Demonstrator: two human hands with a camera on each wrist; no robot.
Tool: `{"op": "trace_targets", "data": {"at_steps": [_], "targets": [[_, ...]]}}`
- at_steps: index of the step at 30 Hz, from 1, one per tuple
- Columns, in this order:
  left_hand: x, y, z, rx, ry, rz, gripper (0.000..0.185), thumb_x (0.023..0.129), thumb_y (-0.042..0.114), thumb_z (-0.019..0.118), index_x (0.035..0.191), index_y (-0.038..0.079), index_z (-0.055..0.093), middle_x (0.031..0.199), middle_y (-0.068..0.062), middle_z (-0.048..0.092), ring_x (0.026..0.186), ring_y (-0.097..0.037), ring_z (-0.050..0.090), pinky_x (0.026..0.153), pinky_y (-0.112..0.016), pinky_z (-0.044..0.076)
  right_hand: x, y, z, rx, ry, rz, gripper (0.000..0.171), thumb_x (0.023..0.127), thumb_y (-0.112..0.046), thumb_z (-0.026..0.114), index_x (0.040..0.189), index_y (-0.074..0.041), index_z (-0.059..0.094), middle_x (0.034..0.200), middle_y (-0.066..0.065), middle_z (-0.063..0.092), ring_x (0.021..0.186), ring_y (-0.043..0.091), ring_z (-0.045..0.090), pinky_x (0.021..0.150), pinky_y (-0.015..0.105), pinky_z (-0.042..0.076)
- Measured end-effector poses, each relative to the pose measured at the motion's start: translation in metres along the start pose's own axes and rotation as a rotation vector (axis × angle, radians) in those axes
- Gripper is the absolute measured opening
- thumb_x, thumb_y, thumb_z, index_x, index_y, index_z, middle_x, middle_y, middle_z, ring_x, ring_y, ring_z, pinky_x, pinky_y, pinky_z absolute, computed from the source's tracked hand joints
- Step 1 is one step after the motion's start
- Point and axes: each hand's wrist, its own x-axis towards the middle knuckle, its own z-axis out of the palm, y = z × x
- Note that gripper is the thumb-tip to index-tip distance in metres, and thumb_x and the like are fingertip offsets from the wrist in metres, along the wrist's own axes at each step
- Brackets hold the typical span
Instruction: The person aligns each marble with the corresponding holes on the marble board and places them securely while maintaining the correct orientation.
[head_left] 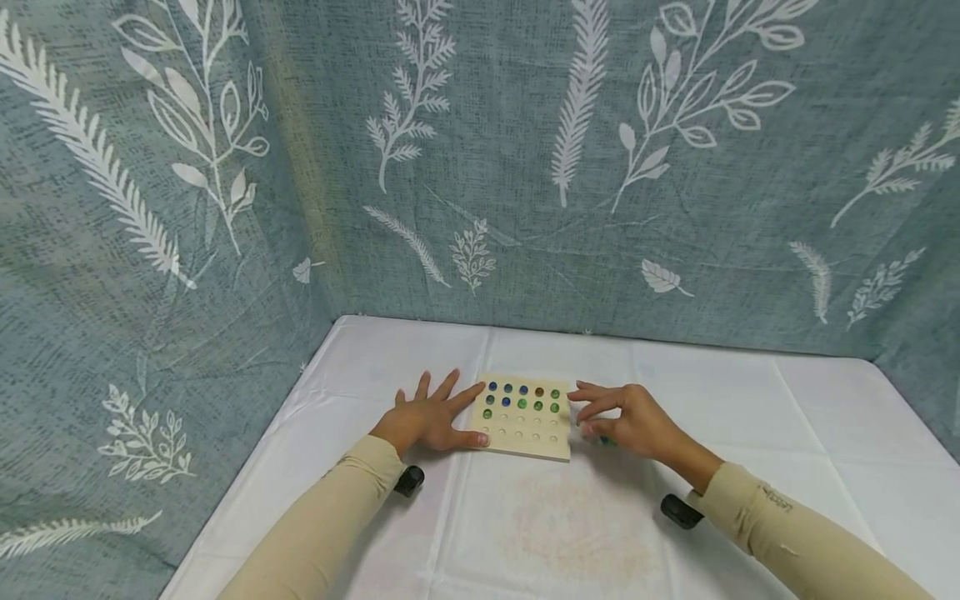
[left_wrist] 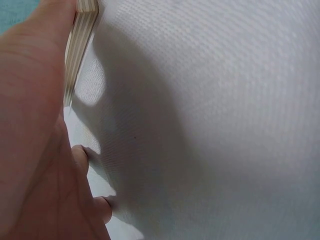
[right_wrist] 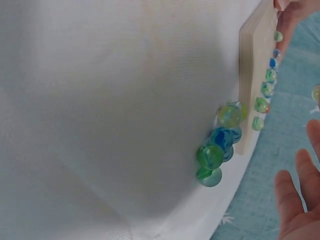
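So on the left side, the left hand [head_left: 429, 419] lies flat on the white tablecloth [head_left: 750, 400] with its fingers spread and straight. Its index finger reaches toward the upper left of the square pale wooden peg board with rows of round holes [head_left: 525, 437], and the thumb presses along the board's left edge near the front corner. It isn't gripping anything, just bracing. The left wrist view backs that up: thumb laid against the layered plywood edge of the board [left_wrist: 80, 40], the other fingertips resting on the cloth.

The board itself sits flat around the middle of the table, between the 2 hands. The back 2 rows of holes carry small blue and green glass marbles [head_left: 522, 397], about 10 of them, 1 looking brownish. The front rows of holes look bare.

Just off the board's right edge there's a little pile of loose blue and green glass marbles [right_wrist: 218, 147] lying on the cloth, touching the board's side, clearest in the right wrist view.

The right hand [head_left: 628, 419] hovers over that pile, fingers loosely bent and pointing left at the board's right edge. Its fingertips are bunched close together, but I can't tell whether a marble is pinched between them.

Behind it all hangs a blue-grey fabric backdrop with white leaf prints [head_left: 525, 167].
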Motion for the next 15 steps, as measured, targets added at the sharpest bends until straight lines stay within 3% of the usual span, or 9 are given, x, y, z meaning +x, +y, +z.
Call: {"op": "trace_targets", "data": {"at_steps": [15], "targets": [[0.0005, 0.0010, 0.0004, -0.006, 0.005, -0.006, 0.093, 0.092, 0.077, 0.056, 0.167, 0.042, 0.014, 0.179, -0.007, 0.000, 0.162, -0.050, -0.004, 0.122, -0.079, 0.009, 0.0067, -0.0066, 0.0006, 0.070, 0.038, 0.017, 0.016, 0.087, -0.004, 0.081, 0.103, -0.002, 0.083, 0.136, 0.013, 0.072, 0.145, 0.037, 0.053, 0.114, 0.057, 0.045]]}}
